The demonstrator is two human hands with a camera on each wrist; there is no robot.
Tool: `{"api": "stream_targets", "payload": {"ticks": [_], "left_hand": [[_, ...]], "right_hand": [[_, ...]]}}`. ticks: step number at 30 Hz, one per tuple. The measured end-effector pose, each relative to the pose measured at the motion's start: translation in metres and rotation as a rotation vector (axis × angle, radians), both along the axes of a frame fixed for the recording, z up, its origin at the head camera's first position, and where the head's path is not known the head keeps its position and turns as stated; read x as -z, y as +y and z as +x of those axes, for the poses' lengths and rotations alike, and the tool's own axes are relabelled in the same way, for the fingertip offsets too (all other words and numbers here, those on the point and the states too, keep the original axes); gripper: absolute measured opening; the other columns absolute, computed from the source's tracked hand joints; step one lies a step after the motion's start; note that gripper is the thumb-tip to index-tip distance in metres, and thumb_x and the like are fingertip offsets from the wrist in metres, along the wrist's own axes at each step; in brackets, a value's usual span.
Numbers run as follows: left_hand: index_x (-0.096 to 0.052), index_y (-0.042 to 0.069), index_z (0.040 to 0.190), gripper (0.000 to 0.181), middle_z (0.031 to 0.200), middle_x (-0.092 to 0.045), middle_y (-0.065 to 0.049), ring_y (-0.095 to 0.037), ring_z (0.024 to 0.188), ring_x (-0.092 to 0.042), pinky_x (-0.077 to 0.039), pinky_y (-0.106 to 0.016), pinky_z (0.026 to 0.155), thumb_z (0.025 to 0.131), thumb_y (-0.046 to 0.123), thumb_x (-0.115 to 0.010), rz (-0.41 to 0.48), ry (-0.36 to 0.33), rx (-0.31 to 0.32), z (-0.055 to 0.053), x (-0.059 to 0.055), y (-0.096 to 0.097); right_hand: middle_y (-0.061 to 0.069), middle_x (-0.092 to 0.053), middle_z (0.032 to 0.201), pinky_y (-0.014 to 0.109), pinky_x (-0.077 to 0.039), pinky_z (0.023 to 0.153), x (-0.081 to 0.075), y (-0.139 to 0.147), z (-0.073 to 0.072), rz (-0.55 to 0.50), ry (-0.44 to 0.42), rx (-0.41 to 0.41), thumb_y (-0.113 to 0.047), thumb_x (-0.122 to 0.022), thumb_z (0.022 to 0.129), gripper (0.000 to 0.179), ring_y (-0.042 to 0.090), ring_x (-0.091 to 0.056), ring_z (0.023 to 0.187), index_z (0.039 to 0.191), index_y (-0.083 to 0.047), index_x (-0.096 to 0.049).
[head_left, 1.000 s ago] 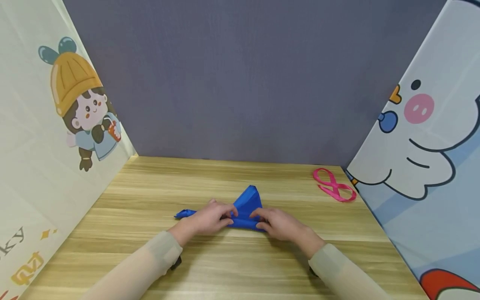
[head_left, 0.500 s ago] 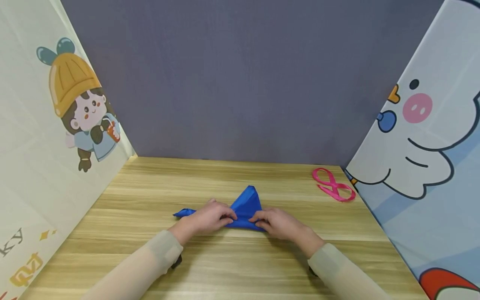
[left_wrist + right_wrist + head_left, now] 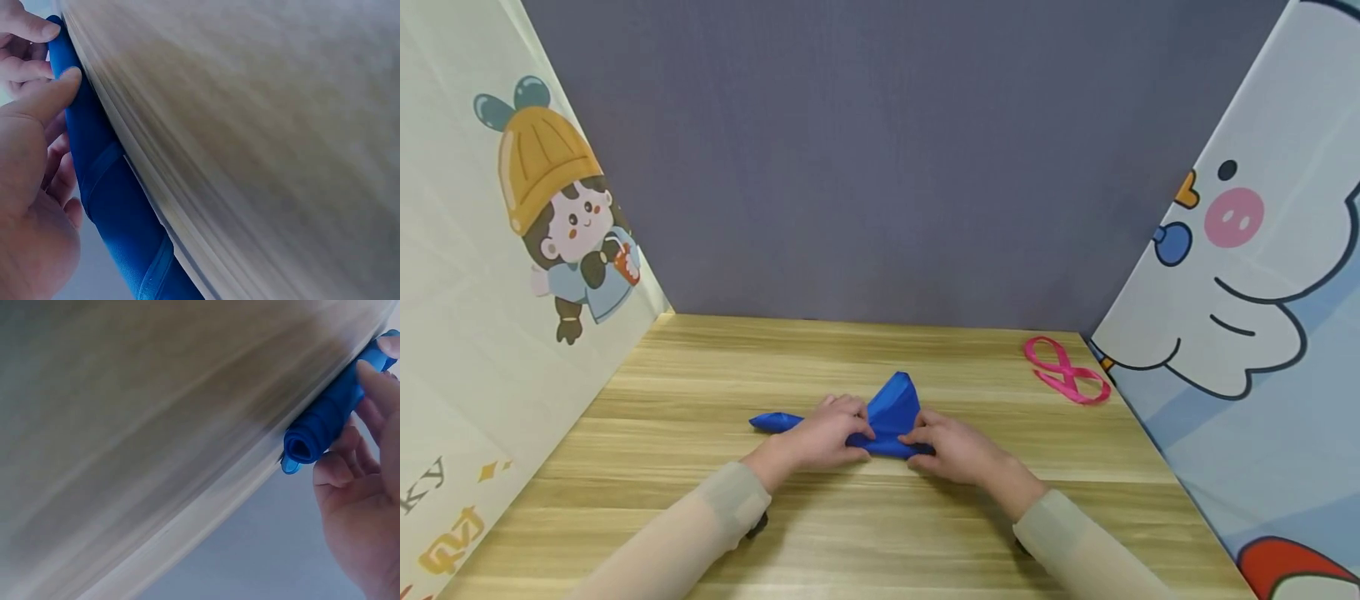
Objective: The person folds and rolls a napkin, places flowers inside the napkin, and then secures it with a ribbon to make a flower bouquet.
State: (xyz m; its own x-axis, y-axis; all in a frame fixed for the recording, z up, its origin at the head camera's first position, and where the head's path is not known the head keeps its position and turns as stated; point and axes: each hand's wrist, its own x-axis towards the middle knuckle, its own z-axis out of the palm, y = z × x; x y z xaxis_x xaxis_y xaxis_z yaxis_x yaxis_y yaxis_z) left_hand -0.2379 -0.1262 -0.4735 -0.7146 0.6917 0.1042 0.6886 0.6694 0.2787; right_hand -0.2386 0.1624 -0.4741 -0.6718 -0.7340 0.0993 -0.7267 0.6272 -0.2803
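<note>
A blue cloth (image 3: 891,408) lies across the middle of the table, rolled into a tube along its near side. A pointed flap of it stays flat behind the roll. My left hand (image 3: 831,433) holds the roll left of the flap, thumb in front and fingers over the back. Around the right part of the roll curl the fingers and thumb of my right hand (image 3: 953,446). In the left wrist view, diagonal hems wind around the blue tube (image 3: 106,181). The right wrist view shows the spiral open end of the blue cloth (image 3: 312,434) beside my right fingers.
A pink ribbon (image 3: 1066,371), looped like a figure eight, lies at the back right of the wooden table (image 3: 880,525). A dark grey panel (image 3: 880,167) stands behind the table. Printed cartoon panels flank it left and right.
The cloth's roll has turned, and its left end looks thicker and rounder. My left fingers have risen a little over the roll, and both thumbs have shifted slightly along its front.
</note>
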Motion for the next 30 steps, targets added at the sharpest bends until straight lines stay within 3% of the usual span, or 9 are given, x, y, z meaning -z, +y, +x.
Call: {"api": "stream_targets", "payload": {"ticks": [4, 8, 13, 16, 21, 24, 30], "left_hand": [[-0.084, 0.016, 0.119, 0.023, 0.117, -0.072, 0.004, -0.019, 0.119, -0.062, -0.046, -0.047, 0.111, 0.103, 0.032, -0.080, 0.020, -0.013, 0.010, -0.0009, 0.0013, -0.0003], [-0.085, 0.015, 0.116, 0.019, 0.114, -0.077, 0.004, -0.018, 0.116, -0.067, -0.049, -0.048, 0.112, 0.106, 0.029, -0.076, 0.058, -0.016, 0.042, -0.0017, 0.0042, -0.0023], [-0.085, 0.012, 0.113, 0.017, 0.109, -0.080, 0.001, -0.015, 0.107, -0.072, -0.056, -0.043, 0.105, 0.107, 0.024, -0.074, 0.097, -0.013, 0.087, -0.0041, 0.0082, -0.0035], [-0.082, 0.012, 0.119, 0.017, 0.109, -0.080, 0.001, -0.011, 0.102, -0.072, -0.059, -0.036, 0.097, 0.108, 0.022, -0.073, 0.121, -0.076, 0.072, -0.0046, 0.0073, -0.0028], [-0.072, 0.016, 0.127, 0.019, 0.110, -0.078, 0.001, -0.010, 0.098, -0.070, -0.059, -0.033, 0.089, 0.109, 0.018, -0.071, 0.148, -0.162, 0.038, -0.0039, 0.0034, -0.0011], [-0.071, 0.016, 0.127, 0.018, 0.115, -0.078, -0.001, -0.014, 0.102, -0.071, -0.060, -0.035, 0.092, 0.109, 0.015, -0.070, 0.134, -0.143, 0.057, -0.0030, 0.0021, 0.0003], [-0.079, 0.018, 0.126, 0.019, 0.122, -0.076, 0.000, -0.018, 0.114, -0.070, -0.056, -0.041, 0.104, 0.110, 0.019, -0.068, 0.077, -0.081, 0.055, -0.0002, 0.0008, 0.0004]], "right_hand": [[0.001, -0.070, 0.117, 0.031, -0.057, 0.084, 0.0035, 0.0021, -0.0036, -0.015, 0.006, -0.023, -0.026, -0.078, 0.105, 0.033, 0.009, -0.062, 0.096, 0.134, -0.012, -0.080], [0.008, -0.076, 0.129, 0.041, -0.062, 0.099, 0.0044, 0.0040, -0.0063, -0.029, -0.005, -0.043, -0.021, -0.073, 0.108, 0.029, 0.021, -0.073, 0.114, 0.133, -0.010, -0.080], [0.017, -0.074, 0.140, 0.052, -0.057, 0.112, 0.0027, 0.0037, -0.0080, -0.031, -0.034, -0.056, -0.017, -0.070, 0.109, 0.026, 0.034, -0.070, 0.133, 0.130, -0.007, -0.081], [0.013, -0.078, 0.131, 0.048, -0.060, 0.106, 0.0028, 0.0027, -0.0087, -0.052, -0.079, -0.034, -0.017, -0.070, 0.109, 0.024, 0.030, -0.074, 0.123, 0.129, -0.010, -0.079], [-0.003, -0.075, 0.107, 0.033, -0.059, 0.085, 0.0036, 0.0027, -0.0095, -0.107, -0.148, -0.007, -0.016, -0.070, 0.109, 0.020, 0.008, -0.068, 0.095, 0.128, -0.020, -0.069], [-0.003, -0.075, 0.105, 0.031, -0.058, 0.083, 0.0046, 0.0039, -0.0103, -0.124, -0.125, -0.036, -0.014, -0.071, 0.108, 0.016, 0.007, -0.068, 0.093, 0.123, -0.021, -0.070], [0.002, -0.077, 0.117, 0.037, -0.061, 0.093, 0.0045, 0.0050, -0.0073, -0.110, -0.038, -0.058, -0.015, -0.071, 0.108, 0.013, 0.017, -0.073, 0.108, 0.118, -0.019, -0.078]]}}
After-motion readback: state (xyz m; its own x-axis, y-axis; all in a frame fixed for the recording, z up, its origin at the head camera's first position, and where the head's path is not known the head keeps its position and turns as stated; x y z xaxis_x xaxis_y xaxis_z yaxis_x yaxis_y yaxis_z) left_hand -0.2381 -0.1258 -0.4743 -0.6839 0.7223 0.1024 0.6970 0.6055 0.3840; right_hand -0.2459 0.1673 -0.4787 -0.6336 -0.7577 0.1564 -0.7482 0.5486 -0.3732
